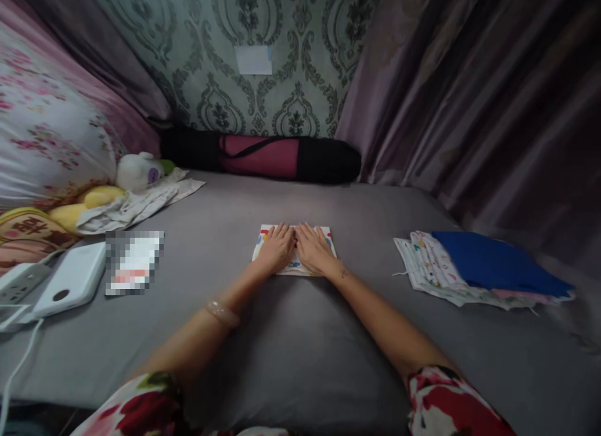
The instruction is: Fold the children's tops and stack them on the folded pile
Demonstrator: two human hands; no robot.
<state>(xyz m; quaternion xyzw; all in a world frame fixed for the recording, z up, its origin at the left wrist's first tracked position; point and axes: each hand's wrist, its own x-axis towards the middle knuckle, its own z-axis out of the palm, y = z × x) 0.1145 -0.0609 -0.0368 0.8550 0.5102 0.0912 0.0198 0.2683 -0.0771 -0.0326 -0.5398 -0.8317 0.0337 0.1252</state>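
Note:
A folded white cloth with coloured patches [295, 268] lies flat on the grey sheet in the middle of the view. My left hand [277, 246] rests palm down on its left half, fingers stretched out and pointing away from me. Beside it, my right hand [314, 248] lies flat on the right half, its fingers also extended. The two hands nearly meet at the cloth's centre and hide much of its surface.
To the right sits a stack of folded cloths [436, 261] topped by a blue one [498, 264]. At the left are a white device [72, 279], a power strip [23, 283] and plush toys [138, 171]. A long black and red bag [263, 156] lies by the wall.

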